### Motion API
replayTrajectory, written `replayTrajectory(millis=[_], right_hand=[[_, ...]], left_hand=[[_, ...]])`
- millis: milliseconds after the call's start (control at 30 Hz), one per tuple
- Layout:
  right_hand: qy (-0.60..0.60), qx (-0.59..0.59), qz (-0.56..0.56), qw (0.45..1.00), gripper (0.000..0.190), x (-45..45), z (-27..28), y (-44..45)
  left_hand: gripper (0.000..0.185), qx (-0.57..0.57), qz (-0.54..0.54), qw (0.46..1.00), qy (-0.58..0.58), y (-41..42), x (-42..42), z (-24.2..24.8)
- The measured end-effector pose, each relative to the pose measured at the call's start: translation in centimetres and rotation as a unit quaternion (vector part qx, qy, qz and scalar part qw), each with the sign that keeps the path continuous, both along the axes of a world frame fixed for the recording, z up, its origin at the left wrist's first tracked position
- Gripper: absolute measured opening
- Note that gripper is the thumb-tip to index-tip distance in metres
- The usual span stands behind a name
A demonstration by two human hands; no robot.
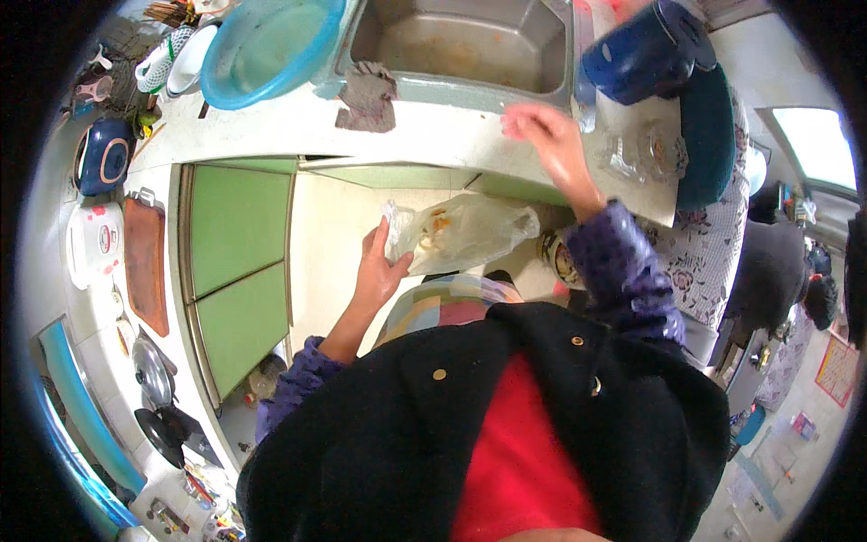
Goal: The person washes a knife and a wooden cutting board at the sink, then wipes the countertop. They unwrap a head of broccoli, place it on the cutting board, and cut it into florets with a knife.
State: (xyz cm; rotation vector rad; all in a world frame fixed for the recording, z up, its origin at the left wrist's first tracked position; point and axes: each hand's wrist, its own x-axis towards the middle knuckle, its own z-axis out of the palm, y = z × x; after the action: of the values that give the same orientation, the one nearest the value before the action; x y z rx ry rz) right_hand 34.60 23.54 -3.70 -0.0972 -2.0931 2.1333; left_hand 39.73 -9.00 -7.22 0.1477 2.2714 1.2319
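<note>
My left hand (381, 265) grips the crumpled rim of a translucent plastic bag (474, 234). The bag hangs in front of the counter, above the floor, with pale and orange-brown scraps showing through it. Over the front edge of the white countertop (440, 132) is my right hand (552, 139), near the sink's front right corner. Its fingers are bunched and slightly blurred, so whether they hold anything small cannot be made out. A grey-brown cloth (369, 98) lies on the counter at the front rim of the stainless steel sink (467, 51).
A blue plastic basin (271, 51) stands left of the sink. To the right are a dark blue pitcher (640, 57) and clear plastic containers (643, 152). A brown cutting board (145, 264) lies on the left counter above green cabinet doors (237, 230). A patterned bucket (561, 259) stands below my right forearm.
</note>
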Motion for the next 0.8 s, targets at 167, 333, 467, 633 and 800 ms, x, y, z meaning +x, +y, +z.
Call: replayTrajectory(millis=[167,333,467,633,800], right_hand=[[-0.112,0.233,-0.063,0.964,0.026,-14.8,-6.6,5.3],[-0.135,0.483,-0.123,0.856,0.03,-23.6,-16.6,12.4],[-0.265,0.473,-0.141,0.828,0.041,-28.3,-22.1,15.0],[-0.242,0.532,-0.114,0.804,0.038,-32.5,-25.3,14.0],[-0.154,0.637,-0.062,0.753,0.036,-33.4,-27.0,9.7]], left_hand=[[0.085,0.075,0.143,0.983,-0.09,-0.4,-1.3,0.1],[0.085,-0.017,0.253,0.964,-0.079,-2.0,-2.3,1.3],[0.085,-0.017,0.372,0.926,-0.069,-2.6,-2.5,2.1],[0.085,-0.068,0.451,0.89,-0.011,-2.7,-3.1,1.9],[0.082,-0.044,0.521,0.853,0.002,-1.2,-2.9,3.1]])
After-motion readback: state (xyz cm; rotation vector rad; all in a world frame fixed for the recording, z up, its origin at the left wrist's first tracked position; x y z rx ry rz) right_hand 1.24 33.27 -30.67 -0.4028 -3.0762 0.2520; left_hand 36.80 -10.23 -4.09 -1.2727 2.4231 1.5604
